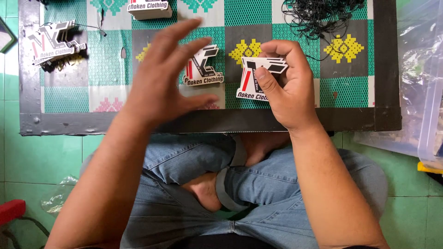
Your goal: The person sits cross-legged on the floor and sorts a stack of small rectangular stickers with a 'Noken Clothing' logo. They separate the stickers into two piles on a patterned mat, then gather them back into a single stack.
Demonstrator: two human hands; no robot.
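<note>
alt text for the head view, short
A seated person's right hand holds a small stack of die-cut card tags over a low patterned table, while the open left hand hovers above another tag stack.

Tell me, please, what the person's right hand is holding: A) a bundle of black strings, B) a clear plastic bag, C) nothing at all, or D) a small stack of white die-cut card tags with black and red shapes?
D: the right hand pinches a small stack of white die-cut card tags between thumb and fingers, above the patterned low table.
</note>
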